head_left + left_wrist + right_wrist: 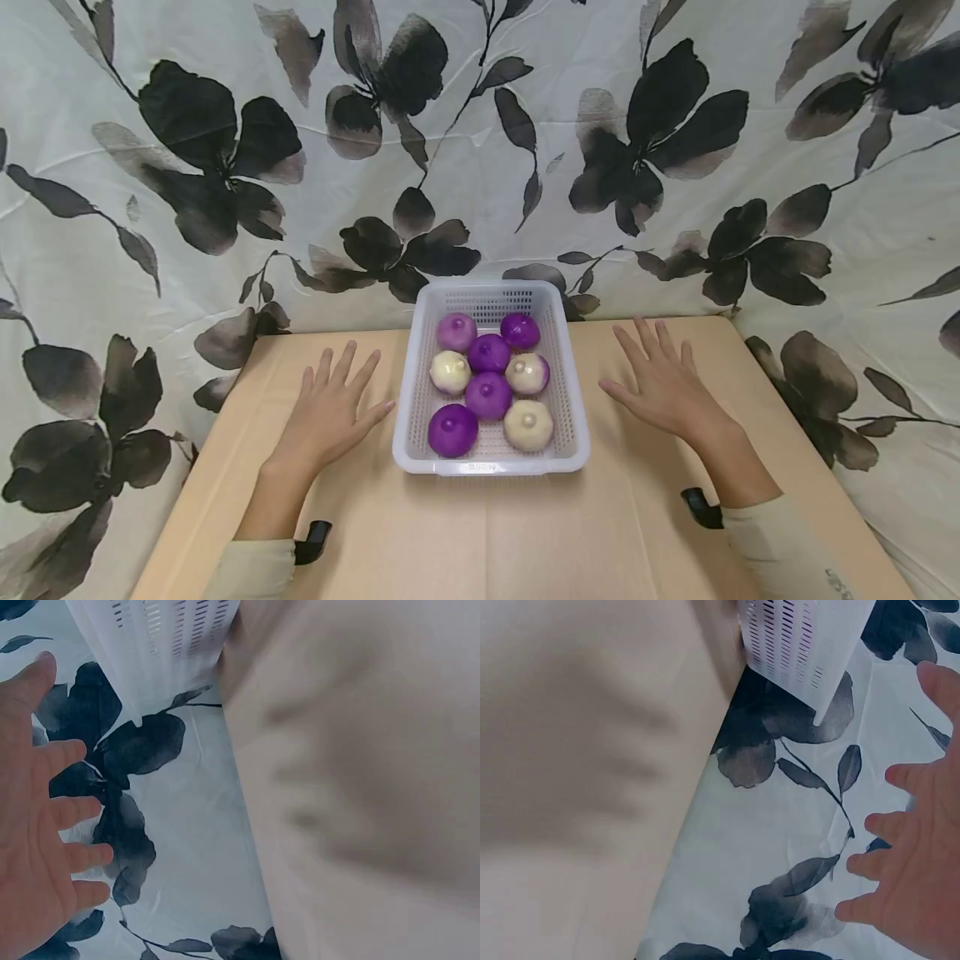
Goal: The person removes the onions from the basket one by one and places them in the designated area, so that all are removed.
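A white plastic basket [491,463] with slotted walls stands in the middle of the table's far part. Several round, onion-like things with small nubs lie inside it. Some are purple, such as the front-left one [453,431]; others are cream, like the front-right one [528,426], or cream tinged with purple [527,373]. To the basket's left my left hand [326,417] is spread, holding nothing, its thumb nearest the basket wall. On the other side my right hand [663,387] is likewise spread and holds nothing. Both wrist views show straight fingers held off the table, casting shadows.
The light wooden-toned table [487,533] carries the basket near its far edge. Behind it and at both sides hangs a white cloth [525,242] with dark flower prints. Black straps [312,542] show at the sleeves of both wrists.
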The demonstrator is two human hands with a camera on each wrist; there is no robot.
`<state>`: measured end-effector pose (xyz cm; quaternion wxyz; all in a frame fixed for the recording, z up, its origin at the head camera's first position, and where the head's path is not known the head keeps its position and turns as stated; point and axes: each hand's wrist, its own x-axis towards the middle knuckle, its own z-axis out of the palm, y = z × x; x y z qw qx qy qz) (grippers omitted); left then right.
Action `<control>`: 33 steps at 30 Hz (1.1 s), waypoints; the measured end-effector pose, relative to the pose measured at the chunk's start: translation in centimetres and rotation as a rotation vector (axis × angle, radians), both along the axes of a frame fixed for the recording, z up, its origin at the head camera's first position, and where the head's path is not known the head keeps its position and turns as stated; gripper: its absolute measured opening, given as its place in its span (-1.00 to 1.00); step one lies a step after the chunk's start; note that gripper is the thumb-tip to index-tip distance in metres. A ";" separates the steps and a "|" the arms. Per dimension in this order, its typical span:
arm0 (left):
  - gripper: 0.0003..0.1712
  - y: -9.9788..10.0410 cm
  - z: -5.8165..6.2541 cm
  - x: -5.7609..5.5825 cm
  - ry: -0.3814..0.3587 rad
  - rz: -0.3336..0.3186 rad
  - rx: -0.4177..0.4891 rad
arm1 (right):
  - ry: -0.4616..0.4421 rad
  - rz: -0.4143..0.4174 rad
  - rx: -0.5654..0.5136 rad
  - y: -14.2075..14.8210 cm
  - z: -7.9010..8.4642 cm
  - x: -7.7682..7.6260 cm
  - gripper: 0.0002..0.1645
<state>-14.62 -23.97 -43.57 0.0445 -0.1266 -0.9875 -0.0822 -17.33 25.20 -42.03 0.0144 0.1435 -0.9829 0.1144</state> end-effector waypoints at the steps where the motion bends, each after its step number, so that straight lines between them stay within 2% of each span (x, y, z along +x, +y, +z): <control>1: -0.05 0.1 -0.1 0.0 -0.006 -0.004 0.006 | -0.003 0.005 -0.009 0.0 0.0 -0.1 0.10; 13: -0.06 0.8 0.2 -0.4 -0.020 -0.061 0.078 | -0.019 0.108 -0.047 -1.1 0.4 -1.5 0.09; 20: -0.07 1.3 0.2 -0.7 -0.032 -0.118 0.143 | -0.018 0.173 -0.056 -2.1 0.5 -2.2 0.07; 28: -0.07 1.2 -0.5 -1.3 -0.071 -0.165 0.286 | 0.042 0.278 -0.044 -3.6 0.8 -2.6 0.06; 33: -0.07 1.3 -1.1 -1.2 -0.095 -0.173 0.370 | 0.034 0.342 -0.038 -4.4 1.0 -2.8 0.01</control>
